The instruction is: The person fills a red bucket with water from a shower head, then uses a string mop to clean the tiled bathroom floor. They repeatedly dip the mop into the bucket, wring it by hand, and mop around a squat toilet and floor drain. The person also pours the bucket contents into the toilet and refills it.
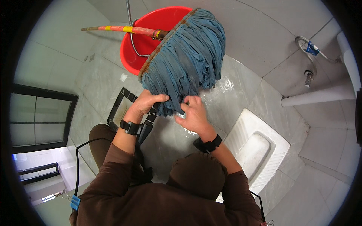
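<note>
A mop with blue cloth strands [186, 53] lies across the rim of a red plastic basin [130, 59]. Its red and yellow handle [116, 28] reaches out to the left over the basin. My left hand [144, 103] holds the lower left strands, thumb on top and the other fingers hidden beneath. At the strand tips is my right hand [195, 114], its fingers bent and touching the cloth. Something shiny shows between its thumb and forefinger; whether that is water or a clear object cannot be made out.
A metal shower hose [133, 45] hangs into the basin. Wet grey floor tiles [226, 82] shine below the mop. A white squat toilet [257, 149] is at right, below a white pipe [316, 96]. Black-edged recess [118, 113] lies left, near my knee [99, 138].
</note>
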A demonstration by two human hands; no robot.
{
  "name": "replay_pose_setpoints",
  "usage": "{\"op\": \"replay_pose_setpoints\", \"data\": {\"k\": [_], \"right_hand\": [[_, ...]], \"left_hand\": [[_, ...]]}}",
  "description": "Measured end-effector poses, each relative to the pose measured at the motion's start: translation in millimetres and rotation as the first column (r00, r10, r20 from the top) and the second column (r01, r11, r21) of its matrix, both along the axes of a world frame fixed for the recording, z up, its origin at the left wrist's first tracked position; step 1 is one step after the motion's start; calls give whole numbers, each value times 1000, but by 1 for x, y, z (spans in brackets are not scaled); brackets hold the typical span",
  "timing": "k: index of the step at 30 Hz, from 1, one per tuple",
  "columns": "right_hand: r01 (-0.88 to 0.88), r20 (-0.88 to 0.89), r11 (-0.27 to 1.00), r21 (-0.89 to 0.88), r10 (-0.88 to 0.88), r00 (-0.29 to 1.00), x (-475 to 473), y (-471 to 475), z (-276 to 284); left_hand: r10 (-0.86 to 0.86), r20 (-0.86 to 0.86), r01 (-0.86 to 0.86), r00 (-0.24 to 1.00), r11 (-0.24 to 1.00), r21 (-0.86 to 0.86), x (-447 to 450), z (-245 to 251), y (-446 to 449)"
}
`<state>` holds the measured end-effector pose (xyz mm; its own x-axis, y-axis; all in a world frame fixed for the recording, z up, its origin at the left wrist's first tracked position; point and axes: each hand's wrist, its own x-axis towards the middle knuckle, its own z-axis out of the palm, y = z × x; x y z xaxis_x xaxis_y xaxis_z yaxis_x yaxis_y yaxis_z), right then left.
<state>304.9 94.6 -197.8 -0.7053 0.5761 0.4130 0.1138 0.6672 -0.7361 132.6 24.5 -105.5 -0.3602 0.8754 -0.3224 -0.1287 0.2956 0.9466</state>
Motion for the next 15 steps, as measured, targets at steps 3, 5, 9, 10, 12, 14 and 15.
{"op": "replay_pose_setpoints", "data": {"k": [3, 5, 9, 10, 12, 14, 15], "right_hand": [[-64, 119, 991, -115, 77, 990, 1, -12, -15], [-120, 148, 917, -379, 189, 971, 0, -15, -40], [-86, 138, 871, -484, 173, 975, 19, -20, -92], [11, 175, 924, -382, 60, 983, 27, -19, -86], [149, -9, 943, -299, -158, 987, 30, -8, -68], [211, -170, 962, -173, -240, 956, 30, 3, -31], [178, -206, 970, -168, -211, 955, 26, 7, -11]], "left_hand": [[42, -53, -40, 998, 998, 51, 3, -1, 2], [49, -58, -45, 997, 997, 64, 3, -2, 2], [16, -5, -16, 1000, 995, 103, 1, -4, 4], [12, 2, -12, 1000, 994, 110, 3, -2, 2], [-55, 100, 44, 994, 993, 112, -3, -8, -2], [-96, 207, 72, 974, 990, 121, -12, -22, -7], [-89, 227, 60, 970, 990, 130, -13, -25, -11]]}}
